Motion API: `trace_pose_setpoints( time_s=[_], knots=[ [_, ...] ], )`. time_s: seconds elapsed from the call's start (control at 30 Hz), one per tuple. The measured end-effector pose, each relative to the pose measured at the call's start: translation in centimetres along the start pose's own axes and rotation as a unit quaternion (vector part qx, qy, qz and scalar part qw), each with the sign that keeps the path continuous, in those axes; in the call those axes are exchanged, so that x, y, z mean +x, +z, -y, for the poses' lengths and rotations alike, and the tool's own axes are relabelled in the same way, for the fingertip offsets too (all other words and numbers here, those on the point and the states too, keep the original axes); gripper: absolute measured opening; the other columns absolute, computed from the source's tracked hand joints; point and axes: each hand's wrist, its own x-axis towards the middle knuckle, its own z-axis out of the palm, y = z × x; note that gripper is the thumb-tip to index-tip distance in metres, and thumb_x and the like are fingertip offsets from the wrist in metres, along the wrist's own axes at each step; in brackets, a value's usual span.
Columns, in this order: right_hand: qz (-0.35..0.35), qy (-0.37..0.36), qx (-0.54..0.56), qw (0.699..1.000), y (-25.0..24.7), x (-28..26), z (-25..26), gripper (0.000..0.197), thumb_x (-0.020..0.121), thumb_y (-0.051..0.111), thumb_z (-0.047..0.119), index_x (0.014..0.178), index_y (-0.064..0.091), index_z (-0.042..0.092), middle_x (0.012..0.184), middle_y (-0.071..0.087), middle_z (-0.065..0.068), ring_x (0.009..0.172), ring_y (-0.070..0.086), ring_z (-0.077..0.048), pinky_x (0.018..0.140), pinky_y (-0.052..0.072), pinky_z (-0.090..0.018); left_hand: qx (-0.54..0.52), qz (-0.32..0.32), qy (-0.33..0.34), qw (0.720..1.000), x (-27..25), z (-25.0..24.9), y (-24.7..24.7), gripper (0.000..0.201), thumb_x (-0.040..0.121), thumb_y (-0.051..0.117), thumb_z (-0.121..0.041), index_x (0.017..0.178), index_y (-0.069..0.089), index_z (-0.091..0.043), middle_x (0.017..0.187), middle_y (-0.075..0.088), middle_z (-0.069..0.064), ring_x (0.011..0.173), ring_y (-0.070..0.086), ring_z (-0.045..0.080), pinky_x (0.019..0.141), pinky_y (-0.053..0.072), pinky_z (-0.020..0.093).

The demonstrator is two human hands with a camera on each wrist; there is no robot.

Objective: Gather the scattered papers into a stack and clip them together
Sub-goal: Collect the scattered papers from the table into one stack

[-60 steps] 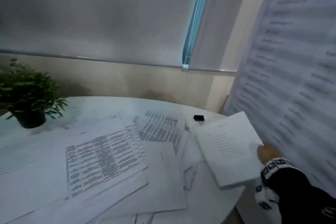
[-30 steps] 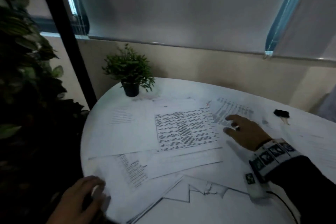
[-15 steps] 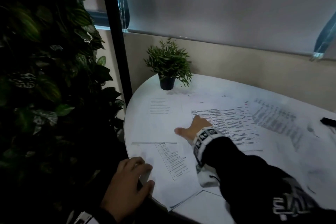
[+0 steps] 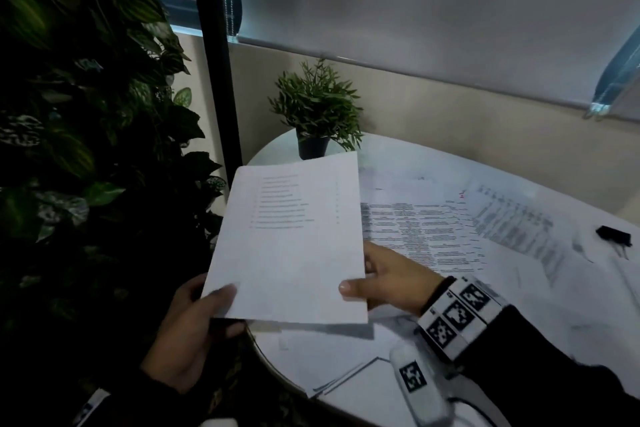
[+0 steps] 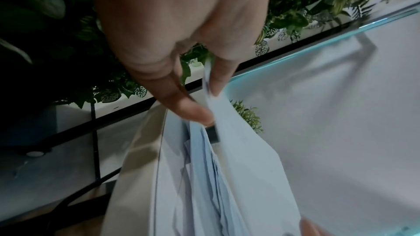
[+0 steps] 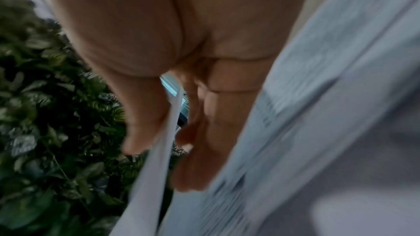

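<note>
Head view: a round white table (image 4: 398,156) fills the lower right of the frame, set against a beige wall under a grey roller blind (image 4: 415,10). A small green potted plant in a black pot (image 4: 315,114) stands at the table's far left rim. Dense dark foliage (image 4: 86,114) and a black vertical post (image 4: 214,55) fill the left of the frame, close to the table edge. Loose printed white paper sheets (image 4: 433,229) overlap across the tabletop. A black binder clip (image 4: 613,236) lies at the right edge of the frame, well apart from both hands. A white printed sheet (image 4: 291,243) is held off the table at centre frame; the left hand (image 4: 187,333) pinches its lower left corner, the right hand (image 4: 391,279) grips its right edge with the thumb on top.

Left wrist view: the left hand (image 5: 177,42) has thumb and fingers closed on the sheet (image 5: 238,150); more paper layers (image 5: 200,177) hang below.

Right wrist view: blurred; the right hand (image 6: 181,51) is clamped on the sheet's edge (image 6: 159,150).
</note>
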Motion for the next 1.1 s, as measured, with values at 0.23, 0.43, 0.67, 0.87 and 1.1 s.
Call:
trace_pose_setpoints(
  time_s=[0.23,0.43,0.67,0.87,1.1],
  knots=[
    [-0.297,0.321,-0.386,0.812,-10.0,1.6,-3.0,0.122,0.062,0.059,0.080,0.150,0.004,0.014,0.153,0.019,-0.019,0.140,0.024,-0.039,0.110,0.031,-0.050,0.150,-0.086,0.054,0.983,1.3,1.2,-1.2,0.031,0.079,0.058,0.009,0.107,0.050,0.000,0.099,0.062,0.020,0.077,0.060,0.034,0.060,0.052,0.038],
    [-0.305,0.331,-0.358,0.818,-11.6,1.2,-4.3,0.114,0.067,0.076,0.055,0.148,0.011,0.009,0.152,0.025,-0.017,0.138,0.032,-0.033,0.106,0.038,-0.042,0.199,-0.069,0.023,0.977,1.5,1.0,-1.2,0.048,0.065,0.068,-0.015,0.110,0.052,-0.006,0.103,0.064,0.014,0.090,0.062,0.031,0.077,0.050,0.039],
    [-0.438,0.224,-0.326,0.807,-13.8,-2.7,-3.1,0.030,0.084,0.063,0.021,0.112,0.060,0.010,0.114,0.064,-0.016,0.097,0.059,-0.030,0.082,0.045,-0.030,0.204,-0.044,0.047,0.977,0.3,0.3,-1.0,0.024,0.058,0.063,-0.013,0.076,0.054,0.000,0.084,0.062,0.029,0.075,0.060,0.032,0.070,0.048,0.044],
    [-0.569,0.119,-0.260,0.771,-16.2,-6.3,-1.8,0.016,0.090,0.052,0.017,0.099,0.058,0.006,0.098,0.062,-0.022,0.090,0.057,-0.038,0.079,0.045,-0.039,0.211,-0.015,0.030,0.977,0.7,0.5,-0.8,0.049,0.064,0.062,-0.008,0.111,0.053,-0.011,0.102,0.066,0.008,0.092,0.061,0.025,0.082,0.050,0.039],
    [-0.553,0.051,0.036,0.831,-11.5,-6.9,0.7,0.043,0.091,0.057,0.013,0.130,0.048,-0.002,0.120,0.057,-0.019,0.107,0.059,-0.034,0.074,0.050,-0.022,0.132,0.018,0.042,0.990,-0.7,0.8,0.6,0.060,0.053,0.054,-0.008,0.113,0.054,-0.002,0.104,0.066,0.018,0.090,0.062,0.029,0.073,0.047,0.032]
  ],
)
